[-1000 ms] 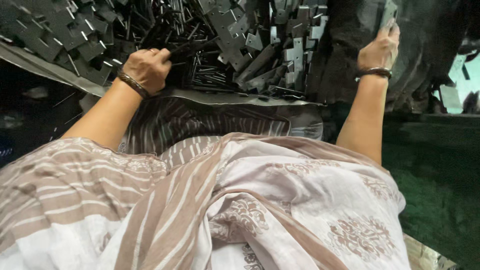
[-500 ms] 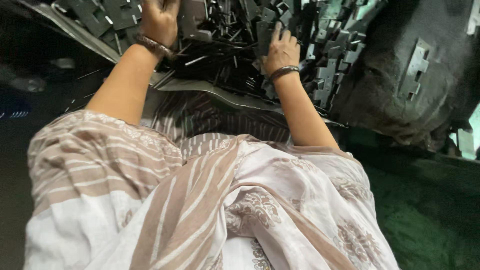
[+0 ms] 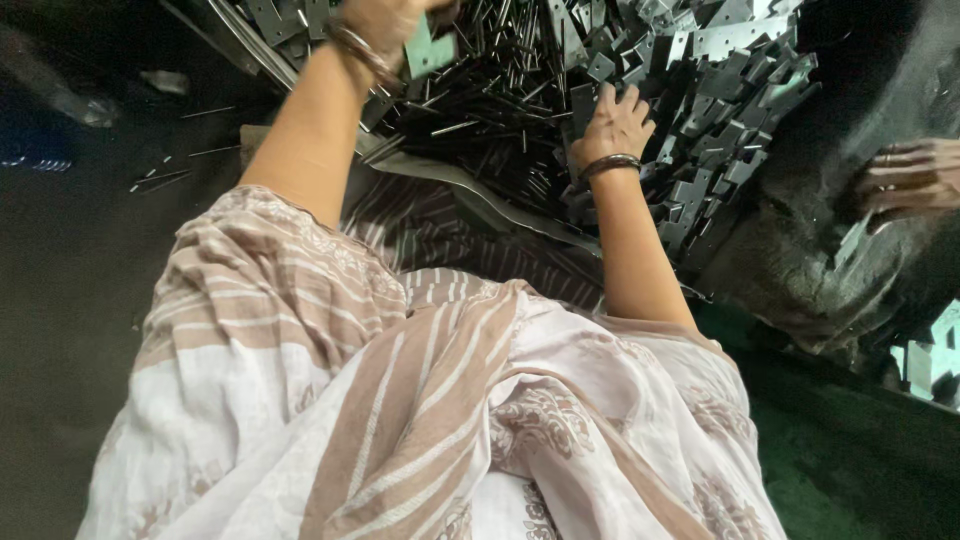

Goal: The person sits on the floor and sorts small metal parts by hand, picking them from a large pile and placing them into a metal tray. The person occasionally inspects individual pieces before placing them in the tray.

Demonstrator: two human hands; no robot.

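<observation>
Seated in a striped, printed garment (image 3: 400,400) before a wide heap of metal brackets and thin rods (image 3: 700,80), spread across the top of the view. Seemingly mid-way through picking single pieces out of the pile. Left hand (image 3: 385,25) raised at the upper edge, closed on a flat metal plate (image 3: 430,52), held clear of the heap. Right hand (image 3: 615,125) laid on the pile, fingers spread loosely among brackets, nothing gripped. Another person's hand (image 3: 915,180) well apart at the right. Next calls for pinching one bracket free without dragging tangled rods along; watch for sharp edges.
</observation>
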